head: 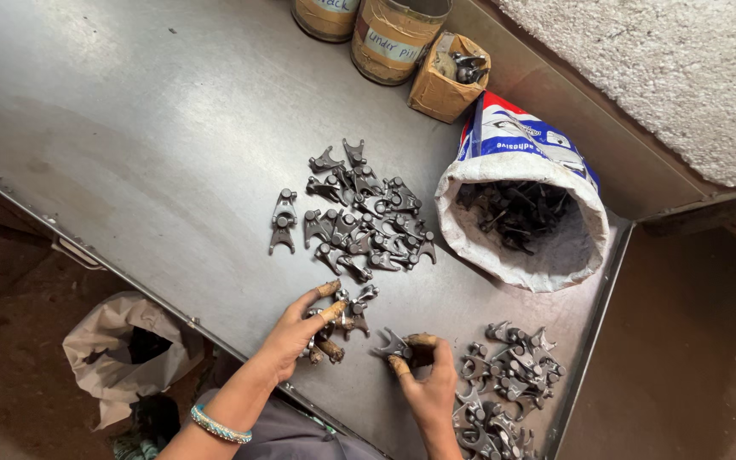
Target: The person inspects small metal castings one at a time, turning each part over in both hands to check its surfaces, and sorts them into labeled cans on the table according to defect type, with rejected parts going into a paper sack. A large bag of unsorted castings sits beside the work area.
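The person is leaning over a steel counter (155, 128) and sorting small dark forked metal parts. The left hand (296, 332) is curling over a few loose parts near the counter's near edge, fingers clenched around at least one of them, with the thumb and forefinger pinching at the small cluster (353, 311) just beside it. The right hand (428, 379) is grasping a single forked part (392, 345) between thumb and fingertips, the piece lying low over the counter and pointing toward the left hand. Farther in, toward the middle of the counter, the main heap of parts (366, 221) is spreading out, with two pieces (283, 220) lying apart on its left side. Close to the counter's right edge, beside the right wrist, a second pile (504, 375) is gathering. A white woven sack (521, 204) with its mouth rolled down is standing near the far right corner, dark parts showing inside it; a small cardboard box (446, 77) and two taped tins (393, 34) are sitting along the far edge. It looks as though parts are being picked from the middle heap, checked one at a time and passed on to the right-hand pile; the piece in the right hand seems to be in the checking stage. The next move would call for a clean grip on one part without dragging its neighbours along.
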